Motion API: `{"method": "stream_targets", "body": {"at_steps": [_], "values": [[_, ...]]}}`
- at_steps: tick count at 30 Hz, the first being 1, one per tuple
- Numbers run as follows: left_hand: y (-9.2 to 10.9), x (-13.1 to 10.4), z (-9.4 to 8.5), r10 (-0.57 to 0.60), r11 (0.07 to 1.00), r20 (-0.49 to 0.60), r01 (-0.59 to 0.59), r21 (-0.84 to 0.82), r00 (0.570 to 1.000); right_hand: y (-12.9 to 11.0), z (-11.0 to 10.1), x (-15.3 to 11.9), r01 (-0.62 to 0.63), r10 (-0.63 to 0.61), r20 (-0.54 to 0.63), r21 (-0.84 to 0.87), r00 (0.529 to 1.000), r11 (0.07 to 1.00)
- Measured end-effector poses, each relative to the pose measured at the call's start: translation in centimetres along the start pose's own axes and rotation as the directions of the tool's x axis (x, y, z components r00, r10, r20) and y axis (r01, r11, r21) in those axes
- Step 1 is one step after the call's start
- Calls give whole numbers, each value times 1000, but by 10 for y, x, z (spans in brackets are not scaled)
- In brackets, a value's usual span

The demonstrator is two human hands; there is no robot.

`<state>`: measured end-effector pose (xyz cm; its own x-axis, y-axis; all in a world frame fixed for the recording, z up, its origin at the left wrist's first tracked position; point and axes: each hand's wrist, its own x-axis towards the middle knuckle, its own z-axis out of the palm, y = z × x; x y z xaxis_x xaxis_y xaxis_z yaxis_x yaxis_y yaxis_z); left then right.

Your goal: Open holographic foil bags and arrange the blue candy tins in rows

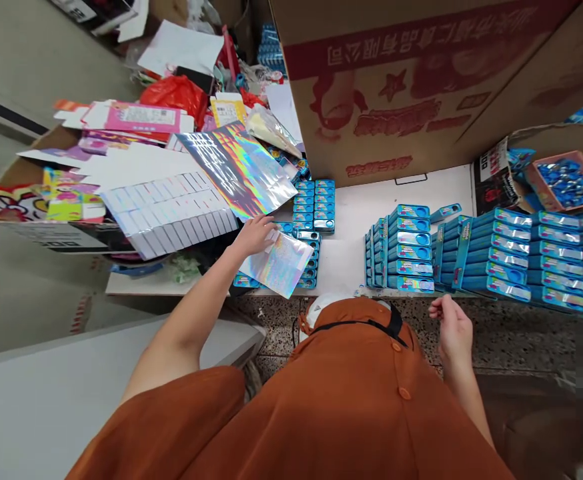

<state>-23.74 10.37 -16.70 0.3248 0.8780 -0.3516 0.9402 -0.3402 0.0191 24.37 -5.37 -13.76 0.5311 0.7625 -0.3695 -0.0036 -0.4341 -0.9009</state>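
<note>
At the left of the worktop, my left hand (257, 236) is closed on the upper left edge of a shiny rainbow holographic sheet (287, 268). The sheet lies tilted over blue boxes (313, 270), hiding part of them. My right hand (452, 328) hangs just in front of the table edge, fingers curled in; whether anything is inside I cannot tell. Nearest to it are stacks of slim blue boxes (411, 250), each with a round mark or opening at one end. A larger holographic sheet (241, 170) rests behind my left hand on a white block of packed cartons (171, 213).
A tall cardboard carton (386, 87) stands at the back. More blue box stacks (509, 253) line the right side. Behind them is a pink tray (546, 193) of small blue wrapped pieces. On the left, an overfilled carton (66, 233) holds packaging and a red plastic bag (176, 97).
</note>
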Motion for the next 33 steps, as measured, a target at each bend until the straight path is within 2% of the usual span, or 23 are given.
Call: {"method": "stream_targets", "body": {"at_steps": [6,9,14,17,19,21,22,23,26,28,29,31,33], "values": [[-21,11,2,10,998,94,-5,-58,996,9,3,-18,2,-1,-31,30,1000,1000],[-28,14,3,1,995,104,10,-104,995,11,5,-24,4,-3,-25,30,1000,1000],[-27,-1,-7,27,989,-27,-30,-146,999,11,9,-33,61,-61,7,-39,998,997],[-12,-26,-28,25,966,-115,-53,-252,993,4,14,-41,161,-161,14,-123,987,979],[6,-45,-50,47,942,-206,-112,-316,978,-6,20,-47,292,-293,27,-209,956,933],[30,-64,-73,101,924,-323,-210,-321,941,-24,30,-54,471,-465,94,-285,880,835],[43,-72,-85,125,921,-375,-248,-301,918,-35,35,-57,570,-555,142,-304,819,763],[57,-79,-96,143,922,-419,-274,-272,897,-47,42,-60,666,-640,197,-309,743,679],[96,-94,-120,200,930,-497,-323,-175,844,-84,63,-71,881,-820,333,-265,466,393],[118,-100,-129,237,922,-516,-358,-148,823,-105,79,-77,948,-863,403,-214,305,235],[126,-103,-132,249,915,-521,-374,-149,816,-113,86,-79,967,-864,442,-184,242,176],[140,-107,-135,260,899,-532,-403,-170,806,-125,100,-81,987,-837,526,-130,152,98],[148,-110,-137,262,883,-544,-425,-198,797,-130,110,-81,994,-789,607,-89,99,55]]}}
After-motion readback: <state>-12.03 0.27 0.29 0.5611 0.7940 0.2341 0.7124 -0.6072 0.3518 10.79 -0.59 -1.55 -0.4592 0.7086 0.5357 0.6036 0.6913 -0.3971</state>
